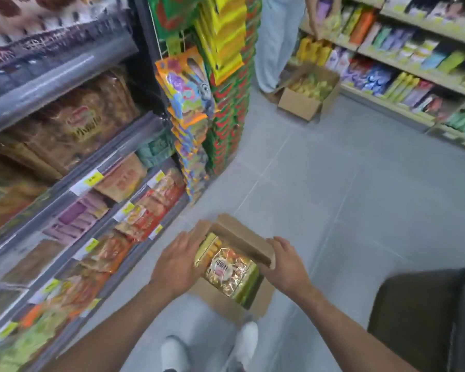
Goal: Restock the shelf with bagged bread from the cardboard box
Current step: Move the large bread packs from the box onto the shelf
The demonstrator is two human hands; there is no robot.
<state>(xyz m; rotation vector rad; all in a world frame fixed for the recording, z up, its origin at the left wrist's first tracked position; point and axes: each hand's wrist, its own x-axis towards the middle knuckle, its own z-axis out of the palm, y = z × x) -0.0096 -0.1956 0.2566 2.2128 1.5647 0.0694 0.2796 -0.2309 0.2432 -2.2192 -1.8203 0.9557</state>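
The bagged bread is seen inside the cardboard box on the floor beside the shelf, the left hand laid straight-fingered at its left edge, the right hand set at its right edge, grip not discernible.

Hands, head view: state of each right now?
Left hand: open, fingers straight beside the bread bag.
Right hand: open, touching the cardboard box flap.
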